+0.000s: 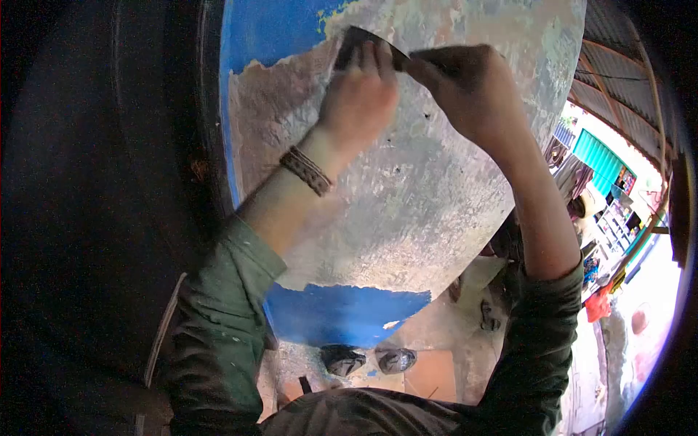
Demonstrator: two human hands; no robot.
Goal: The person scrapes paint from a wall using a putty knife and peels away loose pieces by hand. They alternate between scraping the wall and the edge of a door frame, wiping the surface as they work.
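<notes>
A large curved panel [407, 174] fills the middle of the view, its surface mottled grey and brown. Blue paint [269, 33] remains at its upper left, with another blue patch [342, 312] at its lower end. Near the top, a dark flat-bladed scraper [349, 47] lies against the panel beside the edge of the blue paint. My right hand [469, 87] is closed around the scraper's narrow end, hiding its handle. Stretched flat, the fingers of my left hand [360, 94] press on the blade; the thumb is not clearly visible.
Below the panel are my shoes [396, 360] on a tiled floor [429, 374]. A dark surface [109, 218] lies along the left. On the right, under a corrugated roof [614, 65], stand a teal shutter [598, 160], a red item [598, 304] and assorted clutter.
</notes>
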